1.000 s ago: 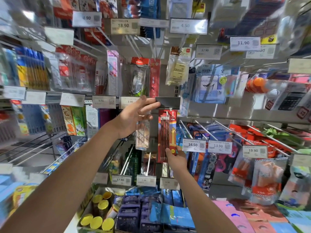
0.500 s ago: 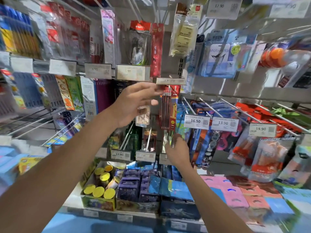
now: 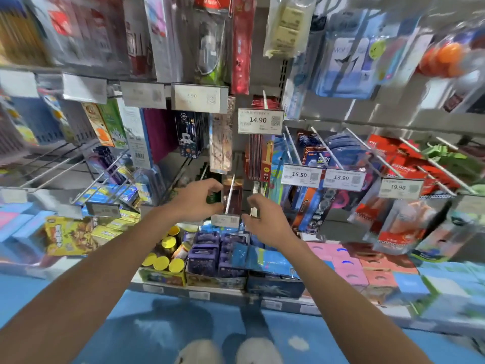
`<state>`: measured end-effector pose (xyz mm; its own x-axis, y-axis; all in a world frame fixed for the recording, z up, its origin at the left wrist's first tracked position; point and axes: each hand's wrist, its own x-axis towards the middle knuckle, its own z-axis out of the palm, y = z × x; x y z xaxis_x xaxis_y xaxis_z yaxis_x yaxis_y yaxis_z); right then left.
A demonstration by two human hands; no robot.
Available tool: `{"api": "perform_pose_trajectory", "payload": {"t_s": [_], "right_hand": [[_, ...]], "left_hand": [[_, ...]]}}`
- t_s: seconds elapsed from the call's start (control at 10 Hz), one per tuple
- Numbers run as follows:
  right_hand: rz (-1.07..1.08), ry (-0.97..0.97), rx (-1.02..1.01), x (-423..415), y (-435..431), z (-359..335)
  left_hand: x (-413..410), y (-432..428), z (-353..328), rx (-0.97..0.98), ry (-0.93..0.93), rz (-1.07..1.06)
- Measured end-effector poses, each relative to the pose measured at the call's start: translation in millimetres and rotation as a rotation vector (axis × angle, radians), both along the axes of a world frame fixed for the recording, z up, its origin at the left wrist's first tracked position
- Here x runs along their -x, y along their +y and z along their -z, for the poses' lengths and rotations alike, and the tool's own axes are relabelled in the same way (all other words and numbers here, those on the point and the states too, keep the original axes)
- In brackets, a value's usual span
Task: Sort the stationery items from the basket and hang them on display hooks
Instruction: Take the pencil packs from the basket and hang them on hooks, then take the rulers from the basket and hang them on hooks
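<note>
Left hand (image 3: 195, 202) fingers (image 3: 214, 183): loosely curled in a C, nothing visibly pinched. Right hand (image 3: 266, 222) fingers (image 3: 256, 200): same, half-curled, empty as far as I can tell. The hands flank the lower hook (image 3: 230, 197). The dark brown pack (image 3: 235, 199) on that hook sits between them, and the small grey tag (image 3: 225, 220) at the hook tip is just below the fingertips. Can't tell whether the left thumb touches that pack.

Change: a second ago the left hand was up holding a price flap lifted, and the right was pinching the bottom of the red pencil pack. Both have let go and dropped down. The red pencil pack (image 3: 258, 158) now hangs free above the fingers, behind its price tag (image 3: 260, 121), which has flipped back down.

My read: that item is hung and the step is done, so the hands are free for the next one. Basket isn't in view, so I can't say how much is left.

Readable text, from the fingers outward:
- straight above: "14.90", plus barcode and QR
- right of the fingers: "16.50" tag (image 3: 300, 175), "13.90" tag (image 3: 342, 178), and further right "19.90" tag (image 3: 399, 187)
- up-left: wide grey tag (image 3: 199, 98) ending ".90", first digit smeared
- up-left, under that tag: black pack (image 3: 189, 132) with what looks like a hexagon "HB" mark
- packs further right carry brand print, too blurred to read

Top row and frame edges are motion-blurred, nothing legible.
</note>
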<state>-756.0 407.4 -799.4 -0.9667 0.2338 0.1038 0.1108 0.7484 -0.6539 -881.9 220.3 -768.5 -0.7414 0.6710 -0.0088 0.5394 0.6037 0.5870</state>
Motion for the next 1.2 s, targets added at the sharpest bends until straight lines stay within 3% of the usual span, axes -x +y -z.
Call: {"api": "perform_pose_trajectory", "payload": {"t_s": [0.2,0.5,0.7,0.8,0.9,1.2], "right_hand": [[-0.201,-0.364,-0.044,-34,-37,-86],[-0.576,-0.52,-0.206,-116,-113,-220],[-0.859,-0.616,-0.394,-162,-191,-278],[-0.949,-0.636,-0.301,-202,-236,-310],[-1.12,-0.553,-0.265,-247,-290,-332],[-1.756,-0.444,-0.431,-447,-487,-362]], "left_hand": [[-70,-43,-45,0.182,-0.152,-0.002],[-233,-150,-174,0.29,-0.382,-0.125],[-353,-221,-231,0.265,-0.526,-0.534],[-434,-252,-256,0.189,-0.554,-0.748],[-518,-286,-274,0.114,-0.587,-0.978],[-809,-368,-304,-0.044,-0.568,-1.64]]}}
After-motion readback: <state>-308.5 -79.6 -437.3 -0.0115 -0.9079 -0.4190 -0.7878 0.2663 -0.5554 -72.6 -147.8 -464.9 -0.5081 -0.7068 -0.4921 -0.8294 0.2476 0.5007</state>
